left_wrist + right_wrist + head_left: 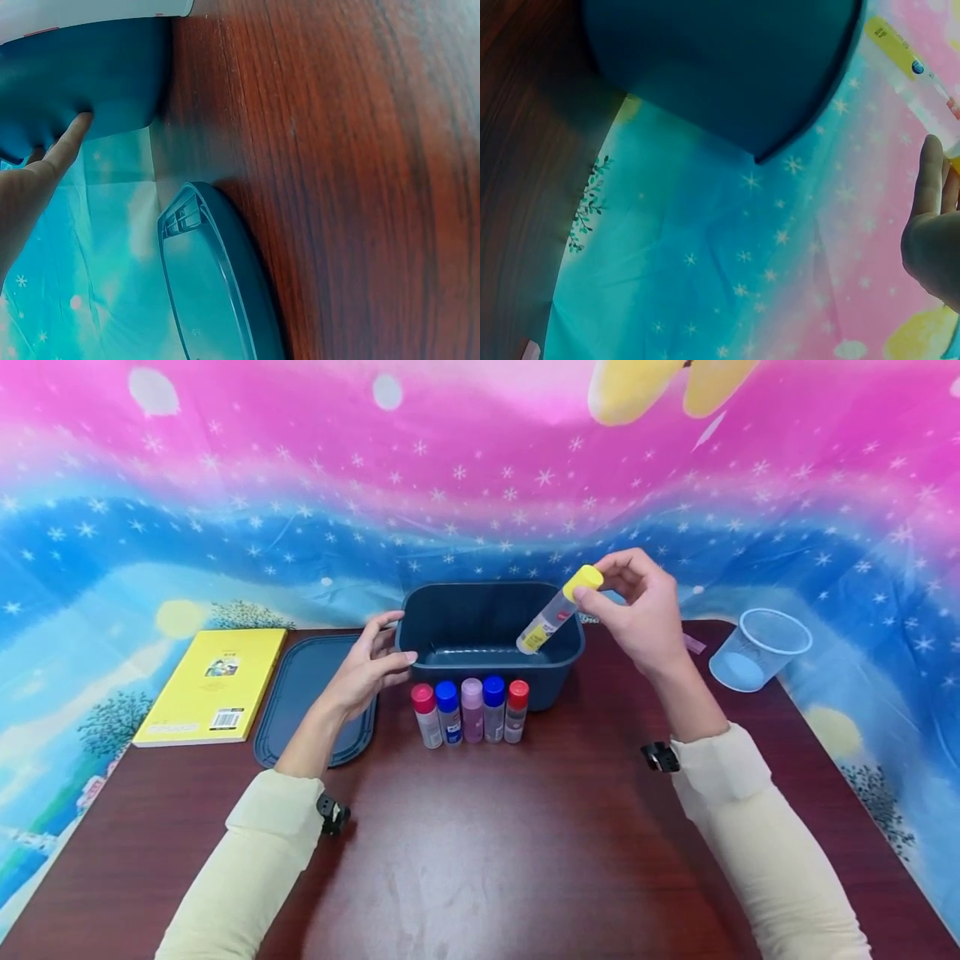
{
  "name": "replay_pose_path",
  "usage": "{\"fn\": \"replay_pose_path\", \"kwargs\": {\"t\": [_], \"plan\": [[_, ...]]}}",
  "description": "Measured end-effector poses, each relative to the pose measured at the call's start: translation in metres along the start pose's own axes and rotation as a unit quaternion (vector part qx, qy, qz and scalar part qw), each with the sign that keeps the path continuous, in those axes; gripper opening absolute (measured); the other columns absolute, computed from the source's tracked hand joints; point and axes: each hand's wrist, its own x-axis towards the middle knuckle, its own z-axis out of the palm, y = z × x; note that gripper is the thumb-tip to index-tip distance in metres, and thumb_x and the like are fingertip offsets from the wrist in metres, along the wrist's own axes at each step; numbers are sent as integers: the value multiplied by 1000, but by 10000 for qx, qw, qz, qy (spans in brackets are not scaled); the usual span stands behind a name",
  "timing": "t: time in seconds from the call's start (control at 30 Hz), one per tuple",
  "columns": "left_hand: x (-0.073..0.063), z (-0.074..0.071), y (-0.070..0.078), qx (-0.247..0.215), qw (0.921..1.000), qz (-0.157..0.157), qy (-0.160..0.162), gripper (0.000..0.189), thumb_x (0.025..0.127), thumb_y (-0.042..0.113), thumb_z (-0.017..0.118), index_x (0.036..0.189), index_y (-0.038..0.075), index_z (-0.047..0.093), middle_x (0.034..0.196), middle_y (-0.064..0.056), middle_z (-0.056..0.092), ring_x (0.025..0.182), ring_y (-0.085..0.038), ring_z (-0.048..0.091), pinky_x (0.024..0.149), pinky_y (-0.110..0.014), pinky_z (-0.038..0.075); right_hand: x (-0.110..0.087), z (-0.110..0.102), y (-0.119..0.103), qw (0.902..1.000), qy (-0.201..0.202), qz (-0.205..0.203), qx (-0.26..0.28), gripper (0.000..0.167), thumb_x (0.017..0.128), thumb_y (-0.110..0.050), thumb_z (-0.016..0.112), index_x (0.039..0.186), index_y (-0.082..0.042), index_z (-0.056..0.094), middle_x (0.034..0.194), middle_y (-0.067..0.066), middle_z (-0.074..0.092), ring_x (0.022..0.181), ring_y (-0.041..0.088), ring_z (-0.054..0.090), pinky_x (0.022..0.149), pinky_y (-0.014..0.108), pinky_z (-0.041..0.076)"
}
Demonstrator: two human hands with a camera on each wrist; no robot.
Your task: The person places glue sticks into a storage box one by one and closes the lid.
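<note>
My right hand (637, 602) pinches a glue stick (546, 625) by its yellow cap. The stick has a clear barrel and a yellow label, and it slants down to the left over the right part of a dark blue bin (495, 672). At the bin's left end, my left hand (365, 667) holds the rim, thumb at the front corner and fingers along the outer wall. In the left wrist view, a fingertip (84, 118) presses that wall. Several more glue sticks (472, 710) with red, blue and pink caps stand in a row before the bin.
A dark blue lid (288, 702) lies left of the bin, partly behind my left forearm. Beside it lies a yellow book (213, 685). On the right a light blue mesh cup (757, 647) leans over. A printed cloth (480, 468) hangs behind the table.
</note>
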Motion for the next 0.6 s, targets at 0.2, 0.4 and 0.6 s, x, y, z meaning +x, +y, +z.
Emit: {"fn": "replay_pose_path", "kwargs": {"t": [0.2, 0.4, 0.6], "plan": [[-2, -2, -4, -15, 10000, 36, -6, 73, 97, 15, 65, 158, 19, 24, 166, -12, 17, 140, -39, 37, 110, -57, 39, 8, 11, 11, 9987, -116, 319, -373, 28, 89, -10, 77, 112, -2, 63, 104, 2, 68, 97, 19, 65, 79, 25, 56], [-3, -3, -5, -3, 10000, -13, 36, 72, 98, 13, 64, 158, 20, 24, 166, -10, 18, 140, -41, 38, 109, -57, 40, 15, 19, 23, 9976, -203, 481, -462, 28, 90, -16, 78, 111, -4, 64, 106, 7, 67, 96, 20, 64, 80, 29, 53], [1, 0, -3, 32, 10000, 85, -17, 71, 98, 12, 63, 157, 19, 24, 165, -11, 20, 140, -41, 37, 109, -58, 40, 20, 23, 30, 9950, -219, 673, -701, 31, 91, -20, 78, 113, -5, 63, 109, 7, 66, 99, 20, 62, 84, 32, 52]]}}
